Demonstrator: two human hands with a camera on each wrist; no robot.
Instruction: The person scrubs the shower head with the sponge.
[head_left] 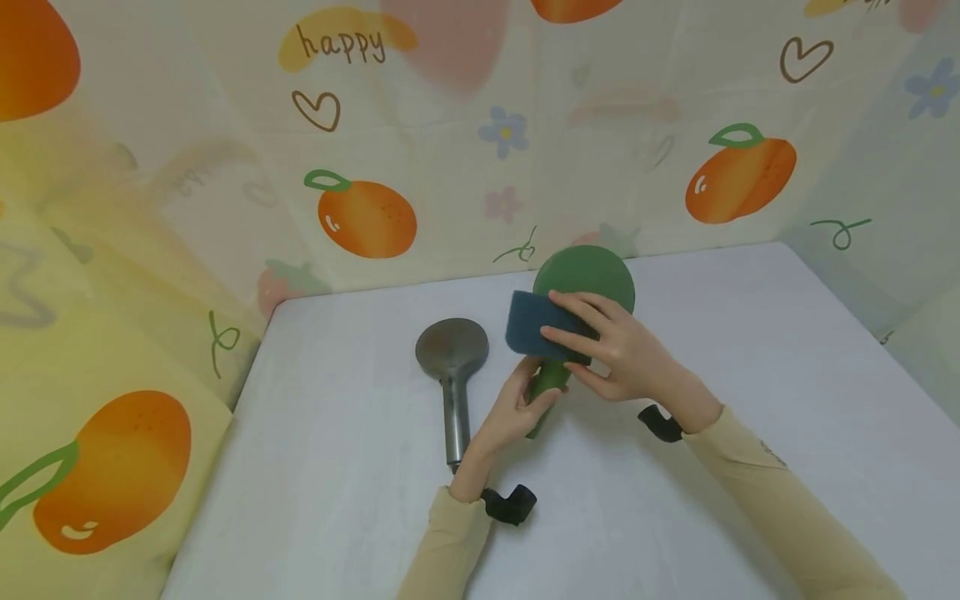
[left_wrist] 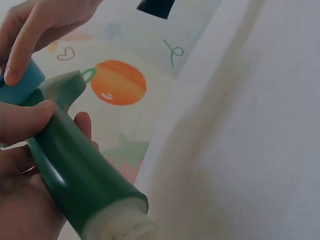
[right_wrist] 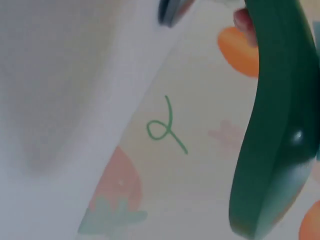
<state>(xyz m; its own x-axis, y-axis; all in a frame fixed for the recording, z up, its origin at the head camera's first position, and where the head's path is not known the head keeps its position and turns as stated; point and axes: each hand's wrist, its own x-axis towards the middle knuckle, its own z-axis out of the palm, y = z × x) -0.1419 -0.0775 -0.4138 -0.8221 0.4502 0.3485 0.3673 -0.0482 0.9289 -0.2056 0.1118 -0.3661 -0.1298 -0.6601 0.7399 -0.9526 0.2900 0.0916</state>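
A green hand shower (head_left: 588,268) with a round head is held up over the table, its head toward the back wall. My left hand (head_left: 516,410) grips its handle, thumb across the top; in the left wrist view a pale threaded end (left_wrist: 122,222) sticks out of the handle (left_wrist: 82,170). With spread fingers my right hand (head_left: 628,346) holds a blue sponge (head_left: 528,325) against the shower, where head and handle join. The sponge covers part of the head. In the right wrist view the green shower (right_wrist: 280,100) shows from its side.
A grey metallic hand shower (head_left: 453,350) lies on the white table (head_left: 337,467) just left of my left hand, its handle toward me. Black mounts (head_left: 510,505) are on both wrists. A printed cloth (head_left: 450,150) with oranges hangs behind and at both sides.
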